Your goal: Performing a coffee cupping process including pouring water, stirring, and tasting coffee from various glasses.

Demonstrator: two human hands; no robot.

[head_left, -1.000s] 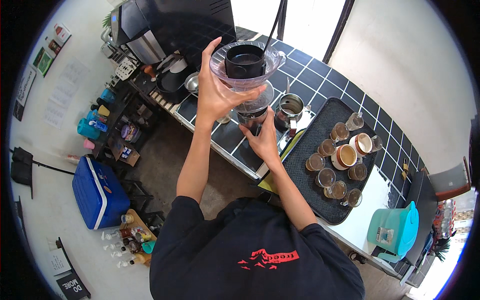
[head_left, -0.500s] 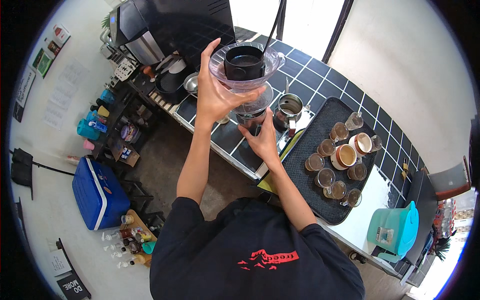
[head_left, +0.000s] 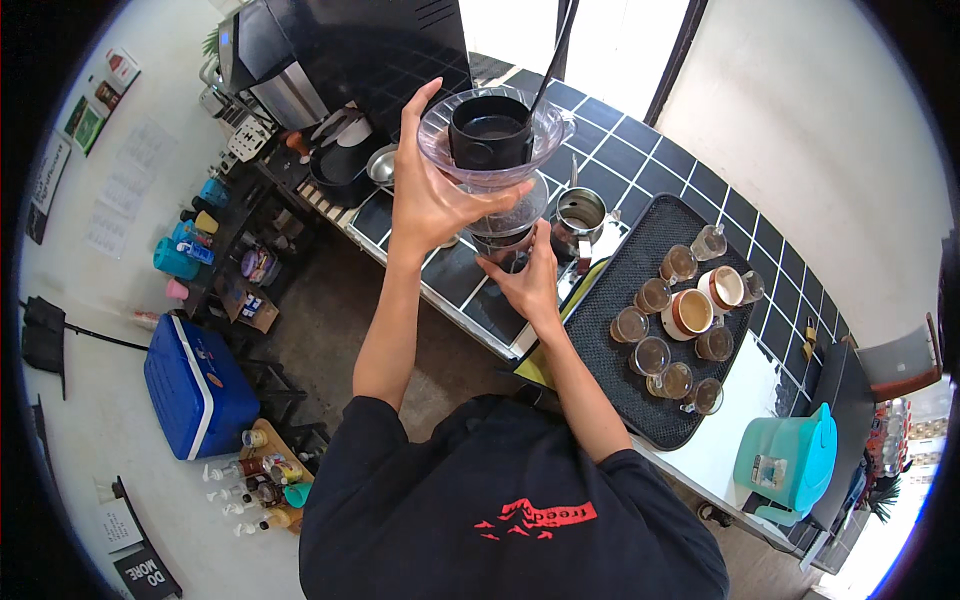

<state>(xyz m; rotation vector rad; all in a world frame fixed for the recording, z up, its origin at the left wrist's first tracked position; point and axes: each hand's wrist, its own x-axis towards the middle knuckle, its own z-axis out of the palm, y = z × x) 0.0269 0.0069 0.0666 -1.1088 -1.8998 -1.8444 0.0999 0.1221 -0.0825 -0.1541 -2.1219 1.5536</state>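
Observation:
My left hand (head_left: 425, 195) is wrapped around a clear plastic coffee dripper (head_left: 548, 150), its thumb under the cone and a finger stretched up along the side. Inside the dripper sits a black cup (head_left: 490, 150) with a dark round opening; a long thin dark rod (head_left: 553, 60) rises beside it. Below, my right hand (head_left: 528, 280) grips a glass coffee server (head_left: 505, 245), fingers and thumb on its lower part. The dripper is above the server; the join between them is partly hidden by my left thumb. A steel pitcher (head_left: 580, 215) stands just right of the server.
A black tray (head_left: 600, 385) with several glass cups and two brown-and-white cups (head_left: 690, 313) lies on the tiled counter (head_left: 640, 135) to the right. Beyond it stands a turquoise lidded container (head_left: 785, 455). A large dark machine (head_left: 370, 60) and a black pan (head_left: 340, 170) are at the back left.
The dripper and black cup have shifted very slightly, and the rod's top leans a little further right. Both hands keep their hold.

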